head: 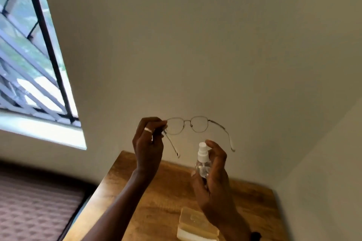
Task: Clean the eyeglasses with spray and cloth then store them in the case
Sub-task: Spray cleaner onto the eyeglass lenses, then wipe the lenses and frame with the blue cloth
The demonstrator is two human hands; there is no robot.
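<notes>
Plain wall fills the background above a wooden table. Left hand pinches the glasses at their left hinge, raised against the wall, frame running left to right, temples open and angled down toward the person. Right hand grips the upright bottle, nozzle toward the lenses; no label readable. A pale case lies on the table, its embossed mark illegible.

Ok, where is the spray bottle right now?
The spray bottle is upright in the right hand, centre of the head view, just below the eyeglasses and above the wooden table.
</notes>
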